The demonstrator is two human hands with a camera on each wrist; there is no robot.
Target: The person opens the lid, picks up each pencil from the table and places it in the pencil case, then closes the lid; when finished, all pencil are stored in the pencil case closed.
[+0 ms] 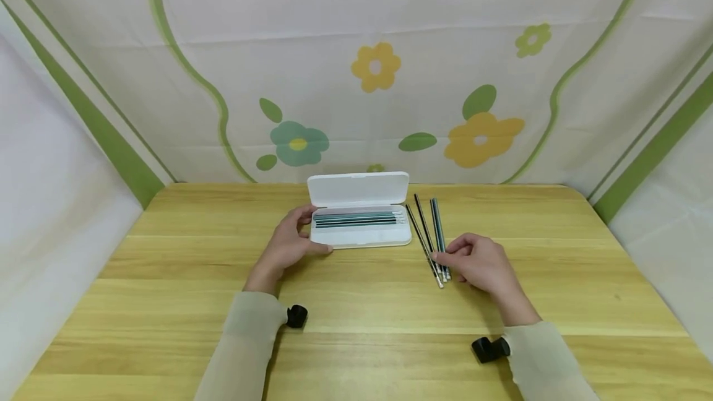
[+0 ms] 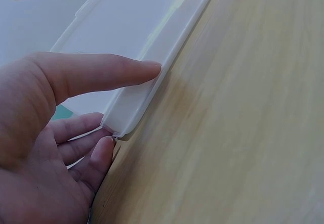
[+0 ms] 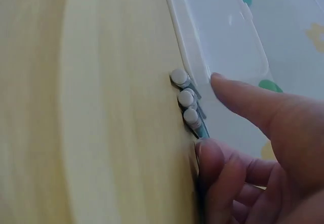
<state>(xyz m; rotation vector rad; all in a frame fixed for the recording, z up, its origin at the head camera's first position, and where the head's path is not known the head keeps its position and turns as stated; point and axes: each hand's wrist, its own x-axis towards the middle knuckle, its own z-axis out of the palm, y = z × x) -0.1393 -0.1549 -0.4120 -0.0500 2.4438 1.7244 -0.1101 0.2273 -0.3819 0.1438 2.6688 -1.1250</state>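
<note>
A white pencil case (image 1: 367,239) lies with its lid (image 1: 358,190) raised, and several dark and teal pencils (image 1: 356,219) rest inside. My left hand (image 1: 288,241) holds the case's left end, its thumb (image 2: 121,72) along the front edge and its other fingers by the left corner. Right of the case, several loose pencils (image 1: 438,221) lie on the table, their eraser ends towards me. Over those ends is my right hand (image 1: 480,262), thumb on the left and curled fingers on the right. A gap shows between thumb and fingers around the white eraser ends (image 3: 186,98).
The wood-grain table (image 1: 356,345) stands against a white curtain (image 1: 312,11) printed with flowers and green bands. Dark wrist devices (image 1: 297,316) show at both sleeves. The case's upright lid stands near the table's back edge.
</note>
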